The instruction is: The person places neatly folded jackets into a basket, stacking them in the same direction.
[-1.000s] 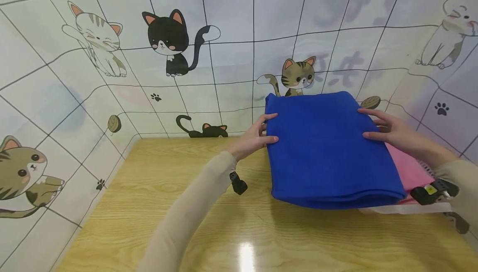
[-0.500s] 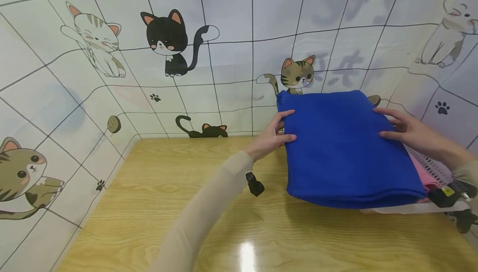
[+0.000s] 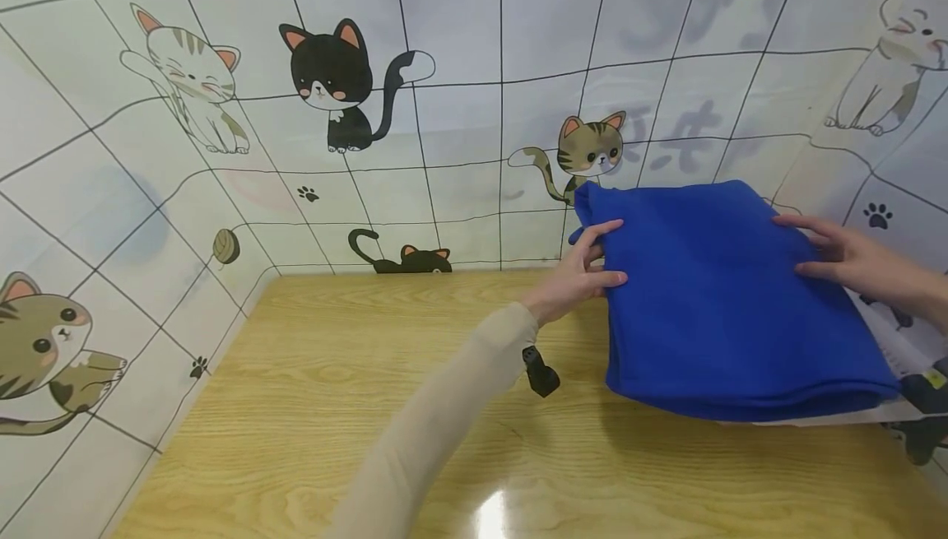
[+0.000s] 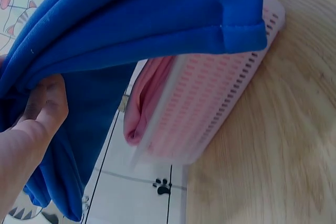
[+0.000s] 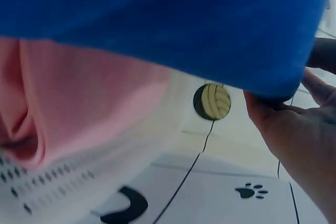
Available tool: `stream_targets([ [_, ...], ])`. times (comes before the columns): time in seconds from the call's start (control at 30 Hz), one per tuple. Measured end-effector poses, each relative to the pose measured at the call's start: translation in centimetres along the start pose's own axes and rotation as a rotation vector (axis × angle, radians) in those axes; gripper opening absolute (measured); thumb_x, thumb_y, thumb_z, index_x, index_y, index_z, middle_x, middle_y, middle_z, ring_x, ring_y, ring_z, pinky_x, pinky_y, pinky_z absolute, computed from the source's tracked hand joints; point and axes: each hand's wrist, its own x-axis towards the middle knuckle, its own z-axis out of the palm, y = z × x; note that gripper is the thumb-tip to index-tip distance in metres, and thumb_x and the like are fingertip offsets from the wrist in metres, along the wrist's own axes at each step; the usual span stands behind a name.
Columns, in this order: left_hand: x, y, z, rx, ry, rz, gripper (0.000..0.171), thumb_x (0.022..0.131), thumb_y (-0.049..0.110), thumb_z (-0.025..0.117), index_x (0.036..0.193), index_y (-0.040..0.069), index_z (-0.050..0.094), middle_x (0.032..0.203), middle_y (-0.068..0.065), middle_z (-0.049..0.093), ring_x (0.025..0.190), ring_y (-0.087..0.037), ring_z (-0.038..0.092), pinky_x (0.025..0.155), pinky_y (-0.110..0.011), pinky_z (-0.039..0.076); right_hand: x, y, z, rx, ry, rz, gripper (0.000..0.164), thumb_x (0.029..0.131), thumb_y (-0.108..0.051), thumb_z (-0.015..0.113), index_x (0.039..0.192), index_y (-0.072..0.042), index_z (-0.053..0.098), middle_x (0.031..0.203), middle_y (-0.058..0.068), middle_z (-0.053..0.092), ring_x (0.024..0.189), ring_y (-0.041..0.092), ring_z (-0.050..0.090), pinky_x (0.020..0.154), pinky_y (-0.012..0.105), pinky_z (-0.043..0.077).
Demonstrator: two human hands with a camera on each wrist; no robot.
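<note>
A folded blue cloth garment (image 3: 733, 300) is held up between both hands, tilted, its layered edge facing the near side. At its left edge the left hand (image 3: 578, 276) grips the folds, thumb on top and some fingers underneath. The right hand (image 3: 859, 263) pinches the opposite edge. Beneath the blue garment, in the left wrist view, stands a pale perforated plastic basket (image 4: 210, 103) with a folded pink cloth (image 4: 149, 98) inside. The right wrist view also shows the pink cloth (image 5: 84, 98) just under the blue one. From the head, the blue garment hides most of the basket.
The basket stands on a wooden table (image 3: 333, 391), at its right side. A wall covering with cartoon cats (image 3: 333, 82) rises behind the table and along both sides. A small black camera (image 3: 541, 372) hangs from the left wrist.
Both hands have carried the blue garment to the right, over the basket. The pink cloth, partly visible from the head before, is now covered there.
</note>
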Motion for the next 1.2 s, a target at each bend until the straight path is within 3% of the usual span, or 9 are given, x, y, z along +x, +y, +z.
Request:
stream_targets([
  [0.17,0.7,-0.4,1.5,-0.011,-0.016,-0.021,0.074,0.092,-0.009,0.057,0.149,0.031,0.030,0.147,-0.004,0.035,0.120,-0.015,0.050,0.089,-0.036,0.050,0.1,0.6,-0.6,-0.033,-0.014,-0.006,0.080,0.095,0.004,0.052,0.157,-0.021,0.008,0.148,0.041,0.001,0.117,0.073,0.020,0.079,0.080,0.029],
  [0.37,1.8,-1.1,3.2,0.017,-0.017,-0.033,0.075,0.093,-0.007,0.058,0.148,0.035,0.030,0.150,0.000,0.031,0.126,-0.012,0.045,0.088,-0.032,0.049,0.1,1.6,-1.6,-0.092,0.028,0.035,0.080,0.089,0.010,0.052,0.154,-0.004,0.007,0.150,0.039,-0.003,0.125,0.070,0.002,0.085,0.082,0.018],
  [0.5,2.7,-1.8,4.5,0.019,-0.028,-0.014,0.077,0.093,-0.009,0.056,0.149,0.034,0.027,0.150,0.000,0.032,0.126,-0.008,0.043,0.086,-0.026,0.047,-0.2,2.5,-2.1,-0.115,0.105,0.029,0.079,0.085,0.014,0.049,0.152,0.001,0.009,0.148,0.040,-0.001,0.126,0.069,-0.002,0.091,0.080,0.010],
  [0.67,3.9,-3.0,5.6,-0.008,-0.027,0.012,0.079,0.093,-0.014,0.051,0.150,0.033,0.025,0.152,-0.005,0.030,0.130,-0.010,0.039,0.091,-0.023,0.043,-0.7,3.4,-2.5,-0.120,0.190,-0.010,0.081,0.085,0.018,0.043,0.155,-0.005,0.010,0.147,0.041,0.003,0.128,0.067,-0.002,0.093,0.079,0.007],
  [0.87,5.0,-3.9,6.5,-0.082,-0.029,-0.062,0.081,0.095,-0.013,0.047,0.147,0.046,0.025,0.150,-0.001,0.032,0.128,-0.015,0.042,0.092,-0.044,0.048,-1.1,4.0,-2.9,-0.101,0.261,-0.033,0.096,0.083,0.020,0.042,0.155,-0.037,0.013,0.146,0.044,0.006,0.130,0.065,-0.001,0.098,0.075,-0.001],
  [0.97,5.5,-4.1,7.0,-0.125,-0.050,-0.079,0.083,0.096,-0.014,0.044,0.146,0.049,0.022,0.146,0.000,0.034,0.125,-0.020,0.044,0.087,-0.057,0.048,-0.9,4.2,-3.2,-0.093,0.300,-0.070,0.096,0.080,0.024,0.039,0.156,-0.030,0.015,0.147,0.042,0.005,0.133,0.061,-0.003,0.104,0.068,-0.008],
  [1.1,6.2,-4.3,7.7,-0.132,-0.051,-0.076,0.085,0.095,-0.015,0.044,0.145,0.050,0.022,0.148,0.002,0.032,0.127,-0.022,0.042,0.085,-0.059,0.048,-0.8,4.4,-3.6,-0.119,0.348,-0.084,0.096,0.077,0.027,0.036,0.156,-0.023,0.016,0.150,0.038,0.004,0.132,0.061,0.001,0.105,0.067,-0.006],
  [1.2,6.8,-4.5,8.2,-0.120,-0.034,-0.072,0.087,0.094,-0.016,0.045,0.145,0.051,0.022,0.150,0.003,0.029,0.129,-0.021,0.041,0.086,-0.057,0.048,-0.8,4.4,-3.6,-0.109,0.371,-0.099,0.098,0.076,0.028,0.036,0.156,-0.025,0.018,0.152,0.036,0.004,0.132,0.062,0.003,0.103,0.070,-0.001],
])
